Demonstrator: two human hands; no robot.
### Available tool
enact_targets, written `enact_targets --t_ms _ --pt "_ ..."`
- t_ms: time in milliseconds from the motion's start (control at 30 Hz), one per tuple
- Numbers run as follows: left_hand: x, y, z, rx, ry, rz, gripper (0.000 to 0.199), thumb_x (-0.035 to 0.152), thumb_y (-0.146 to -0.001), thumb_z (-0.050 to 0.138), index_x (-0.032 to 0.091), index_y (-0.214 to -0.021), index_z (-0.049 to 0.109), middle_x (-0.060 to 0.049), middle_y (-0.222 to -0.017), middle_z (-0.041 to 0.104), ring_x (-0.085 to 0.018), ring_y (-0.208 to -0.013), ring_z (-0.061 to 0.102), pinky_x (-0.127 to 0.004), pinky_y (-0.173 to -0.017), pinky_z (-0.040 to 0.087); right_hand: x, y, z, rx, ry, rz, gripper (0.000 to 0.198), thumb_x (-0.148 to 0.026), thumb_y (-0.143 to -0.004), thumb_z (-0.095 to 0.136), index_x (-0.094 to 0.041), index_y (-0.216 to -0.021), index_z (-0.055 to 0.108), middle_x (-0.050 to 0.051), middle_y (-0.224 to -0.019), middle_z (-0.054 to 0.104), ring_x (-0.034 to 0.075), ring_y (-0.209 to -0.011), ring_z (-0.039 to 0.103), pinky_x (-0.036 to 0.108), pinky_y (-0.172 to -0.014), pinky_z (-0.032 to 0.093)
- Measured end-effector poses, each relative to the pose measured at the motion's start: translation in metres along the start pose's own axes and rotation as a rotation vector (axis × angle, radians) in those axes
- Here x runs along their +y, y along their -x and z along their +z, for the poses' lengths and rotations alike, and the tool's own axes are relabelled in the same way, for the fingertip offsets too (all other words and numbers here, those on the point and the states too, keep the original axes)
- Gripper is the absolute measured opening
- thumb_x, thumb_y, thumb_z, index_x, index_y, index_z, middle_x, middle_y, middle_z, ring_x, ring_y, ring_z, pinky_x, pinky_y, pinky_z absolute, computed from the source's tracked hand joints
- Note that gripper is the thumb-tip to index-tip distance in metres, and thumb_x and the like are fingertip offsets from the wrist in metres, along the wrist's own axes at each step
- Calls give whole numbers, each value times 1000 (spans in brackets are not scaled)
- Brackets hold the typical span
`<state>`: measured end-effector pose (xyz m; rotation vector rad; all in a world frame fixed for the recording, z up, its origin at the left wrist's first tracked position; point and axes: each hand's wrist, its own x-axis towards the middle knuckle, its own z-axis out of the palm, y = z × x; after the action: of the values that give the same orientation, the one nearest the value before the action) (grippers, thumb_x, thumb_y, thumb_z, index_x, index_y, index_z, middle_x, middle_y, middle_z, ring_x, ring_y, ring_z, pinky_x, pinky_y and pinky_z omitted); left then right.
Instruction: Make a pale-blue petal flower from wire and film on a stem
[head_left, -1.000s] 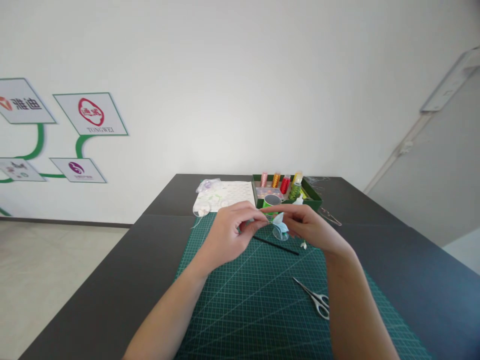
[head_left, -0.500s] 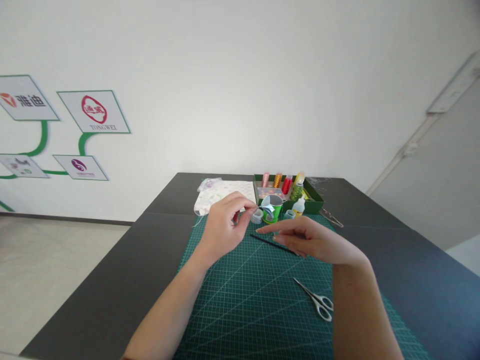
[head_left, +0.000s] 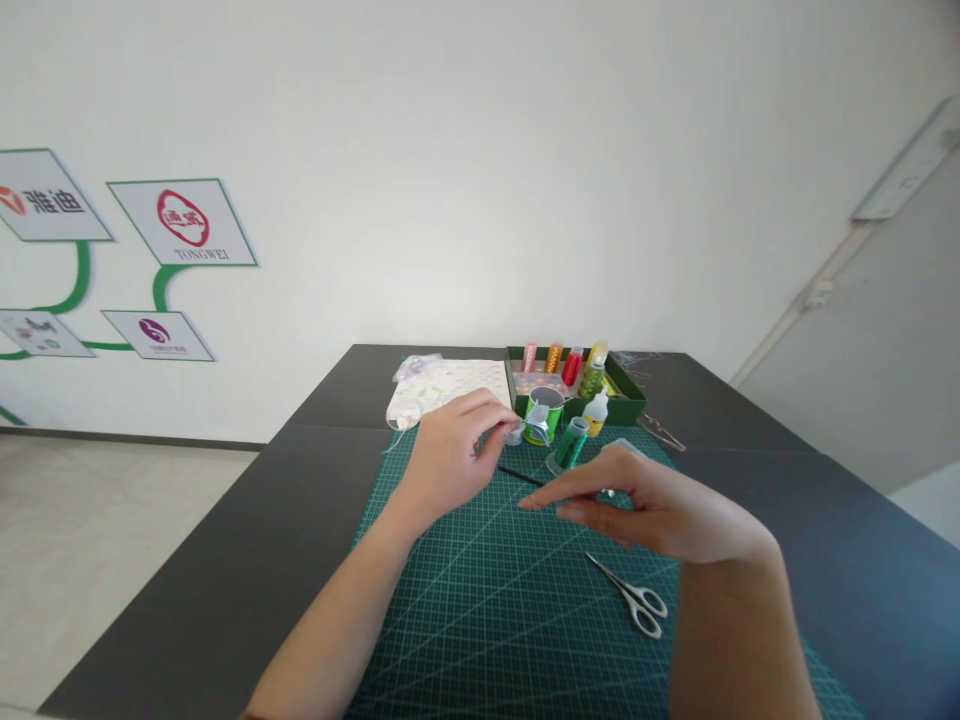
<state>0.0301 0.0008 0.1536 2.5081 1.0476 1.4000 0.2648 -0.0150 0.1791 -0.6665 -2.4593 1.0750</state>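
My left hand (head_left: 457, 447) is closed in a pinch on the stem end of a small pale blue-grey petal-shaped piece (head_left: 538, 426), which points right in front of a green can. My right hand (head_left: 637, 500) hovers lower and to the right, palm down. Its index finger and thumb stretch left with a gap between them; no thread or other thing shows in them. Beyond its knuckles is a green thread spool (head_left: 571, 443). A thin black stick (head_left: 519, 475) lies on the cutting mat, partly covered by that hand. Small scissors (head_left: 630, 597) rest nearer me.
A dark green box (head_left: 626, 408) at the back holds several coloured thread spools. Before it stand a green can (head_left: 555, 405) and a white glue bottle (head_left: 596, 412). White patterned cloth (head_left: 450, 385) lies left, tweezers (head_left: 661, 433) right. The green cutting mat (head_left: 465, 620) covers the table's middle.
My right hand has moved toward me and slightly right, away from my left hand, uncovering more of the green spool. My left hand keeps its pinch, almost unmoved.
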Motion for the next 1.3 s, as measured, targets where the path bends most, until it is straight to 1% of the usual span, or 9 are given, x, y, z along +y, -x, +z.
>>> enact_targets --t_ms 100,233,367,533,667,967,1167,1233,1300 --pt "0 0 1 -56 -20 28 19 17 -98 53 19 -92 70 -4 -90 71 -15 -83 64 -27 -74 49 1 4 0 40 -20 -2 33 -35 -102 54 -20 -123 76 -4 -52 50 8 -43 39 23 -43 29" --pt "2 -1 1 -132 -41 58 20 16 -98 52 18 -92 70 -5 -90 71 -15 -83 64 -27 -71 49 5 7 -1 172 -82 -9 35 -37 -102 54 -18 -122 76 -1 -58 54 7 -44 37 23 -42 27" --pt "3 0 0 -180 -11 87 20 13 -97 52 18 -92 70 -4 -91 71 -15 -81 64 -27 -69 50 9 6 -2 316 -151 -70 34 -37 -101 56 -16 -119 77 -4 -52 43 7 -43 34 22 -41 25" --pt "7 1 -1 -207 43 113 19 13 -97 54 18 -91 71 -3 -90 72 -15 -82 66 -27 -71 51 16 2 0 486 -214 -25 35 -33 -102 54 -18 -127 73 -6 -52 37 8 -45 33 22 -42 26" --pt "10 1 -2 -221 91 131 18 15 -98 55 19 -91 72 -3 -90 72 -15 -82 66 -27 -72 51 22 -4 0 516 -251 2 36 -33 -102 53 -19 -129 71 -6 -53 35 8 -46 31 22 -43 23" --pt "12 0 -3 -203 131 125 17 16 -99 56 18 -91 71 -4 -89 71 -14 -82 64 -27 -73 50 43 -12 -2 519 -264 49 35 -37 -101 56 -19 -127 72 -7 -52 35 9 -47 32 23 -44 25" --pt "12 0 -3 -199 118 73 16 14 -96 57 18 -89 71 -3 -88 71 -13 -79 64 -26 -70 49 34 -5 1 577 -291 2 32 -35 -101 58 -21 -126 73 -7 -53 33 7 -46 28 23 -42 20" --pt "12 0 -4 -193 121 52 16 13 -95 57 18 -89 71 -3 -89 71 -13 -79 64 -25 -69 48 28 -1 1 563 -298 -23 32 -35 -101 57 -21 -124 74 -6 -53 33 7 -46 27 23 -41 18" --pt "12 -1 -5 -185 127 38 16 12 -94 57 18 -88 71 -3 -89 71 -13 -78 64 -25 -67 48 20 3 1 530 -270 -52 30 -35 -100 58 -21 -120 77 -5 -54 37 8 -46 29 23 -41 20"
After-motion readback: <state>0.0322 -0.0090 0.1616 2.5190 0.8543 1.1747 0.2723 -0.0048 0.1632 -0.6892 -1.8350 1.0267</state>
